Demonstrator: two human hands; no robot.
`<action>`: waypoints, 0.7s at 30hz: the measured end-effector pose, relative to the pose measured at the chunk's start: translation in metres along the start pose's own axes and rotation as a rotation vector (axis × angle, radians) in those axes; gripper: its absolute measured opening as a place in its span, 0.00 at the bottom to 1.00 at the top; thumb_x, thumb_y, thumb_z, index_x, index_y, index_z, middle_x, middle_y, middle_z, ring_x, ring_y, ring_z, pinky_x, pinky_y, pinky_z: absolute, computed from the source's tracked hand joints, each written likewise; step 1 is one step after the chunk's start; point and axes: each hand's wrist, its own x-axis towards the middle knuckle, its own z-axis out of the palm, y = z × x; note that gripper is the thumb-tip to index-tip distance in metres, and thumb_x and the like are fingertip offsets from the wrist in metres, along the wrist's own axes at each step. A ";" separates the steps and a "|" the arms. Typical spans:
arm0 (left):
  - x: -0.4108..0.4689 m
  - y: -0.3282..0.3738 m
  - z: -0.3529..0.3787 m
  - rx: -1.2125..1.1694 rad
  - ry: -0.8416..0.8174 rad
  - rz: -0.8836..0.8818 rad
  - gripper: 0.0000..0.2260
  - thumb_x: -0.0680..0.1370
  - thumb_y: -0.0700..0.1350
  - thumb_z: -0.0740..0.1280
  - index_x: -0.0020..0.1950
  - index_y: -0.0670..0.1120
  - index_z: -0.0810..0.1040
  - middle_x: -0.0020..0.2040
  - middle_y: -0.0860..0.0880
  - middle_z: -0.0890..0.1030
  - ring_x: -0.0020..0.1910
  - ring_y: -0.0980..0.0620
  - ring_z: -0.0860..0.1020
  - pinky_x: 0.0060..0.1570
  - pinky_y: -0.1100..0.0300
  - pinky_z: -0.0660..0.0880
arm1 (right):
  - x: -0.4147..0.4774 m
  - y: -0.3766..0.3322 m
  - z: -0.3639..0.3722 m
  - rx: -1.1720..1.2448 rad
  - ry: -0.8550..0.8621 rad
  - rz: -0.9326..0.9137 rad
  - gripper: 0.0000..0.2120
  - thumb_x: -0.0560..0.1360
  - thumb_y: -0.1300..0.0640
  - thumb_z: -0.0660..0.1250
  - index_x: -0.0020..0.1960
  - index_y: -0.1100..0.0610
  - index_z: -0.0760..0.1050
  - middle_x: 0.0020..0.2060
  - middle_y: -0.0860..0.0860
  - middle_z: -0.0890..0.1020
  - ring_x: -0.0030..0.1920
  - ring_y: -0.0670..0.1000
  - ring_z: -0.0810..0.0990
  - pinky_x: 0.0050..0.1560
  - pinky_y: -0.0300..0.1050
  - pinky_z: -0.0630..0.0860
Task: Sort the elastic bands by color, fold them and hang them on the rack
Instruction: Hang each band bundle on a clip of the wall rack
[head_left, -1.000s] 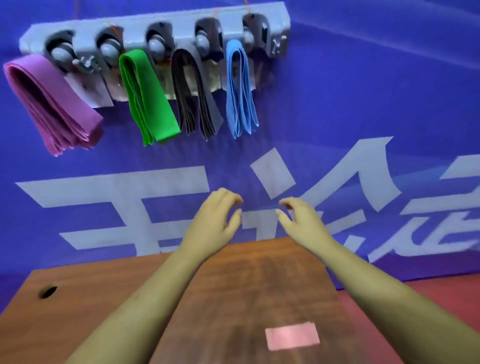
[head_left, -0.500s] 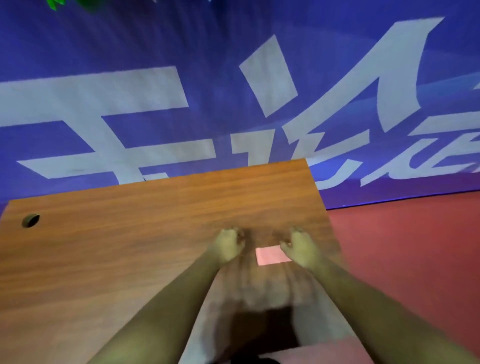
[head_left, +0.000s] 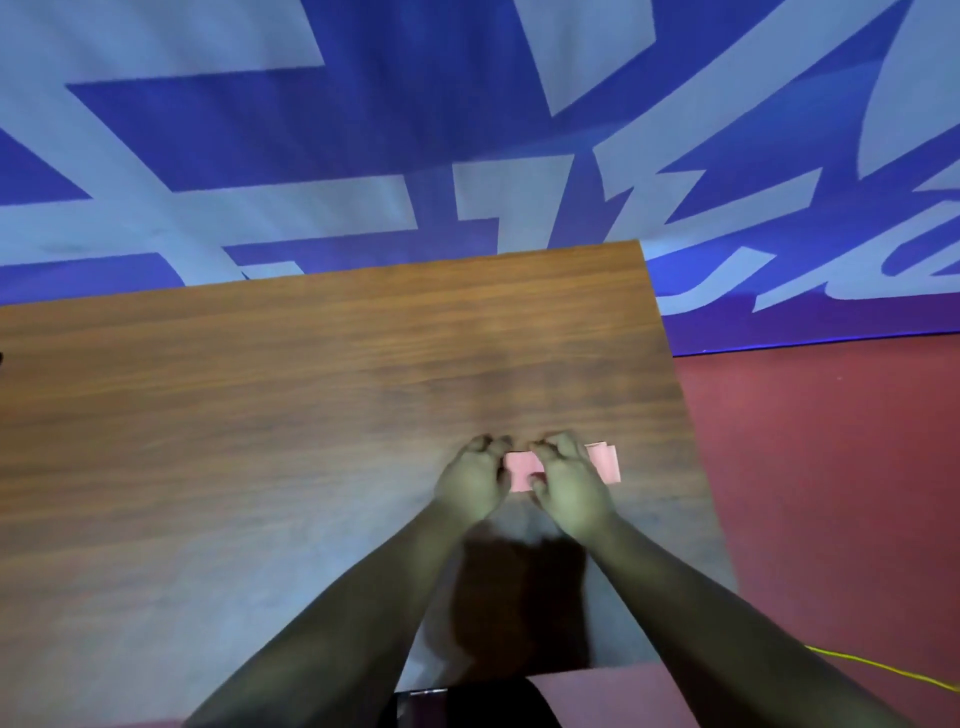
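I saw the pink elastic band (head_left: 519, 470) lying flat on the tabletop (head_left: 260, 415) near its right edge. The left hand (head_left: 470, 486) and right hand (head_left: 571, 493) each curled fingers onto it. It looked light, limp and stretchy, so I judged pinching its ends best.

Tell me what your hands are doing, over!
The left hand and right hand both grip the pink band. Band lies on the table near its right edge. Nothing seen in the way.

Matt wood-grain table (head_left: 260, 441), smooth pink band (head_left: 521, 469)
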 end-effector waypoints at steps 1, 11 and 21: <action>0.002 0.002 0.002 -0.012 0.022 0.019 0.23 0.73 0.46 0.63 0.68 0.47 0.74 0.65 0.42 0.76 0.63 0.42 0.75 0.62 0.54 0.73 | 0.002 0.001 0.001 0.015 0.009 0.021 0.23 0.73 0.59 0.67 0.68 0.57 0.74 0.62 0.57 0.72 0.65 0.58 0.70 0.68 0.47 0.66; 0.001 -0.004 -0.001 -0.064 0.022 0.161 0.14 0.71 0.39 0.69 0.57 0.47 0.78 0.55 0.46 0.79 0.51 0.47 0.78 0.52 0.59 0.73 | -0.004 0.009 0.010 0.117 0.032 0.038 0.21 0.71 0.62 0.68 0.64 0.56 0.76 0.60 0.56 0.71 0.64 0.58 0.71 0.66 0.49 0.69; 0.011 0.000 -0.012 -0.147 -0.091 0.123 0.06 0.71 0.35 0.71 0.46 0.42 0.81 0.47 0.50 0.75 0.45 0.50 0.77 0.45 0.73 0.67 | -0.009 0.003 0.009 0.280 0.033 0.030 0.16 0.72 0.52 0.71 0.59 0.51 0.81 0.58 0.52 0.73 0.62 0.54 0.73 0.66 0.48 0.69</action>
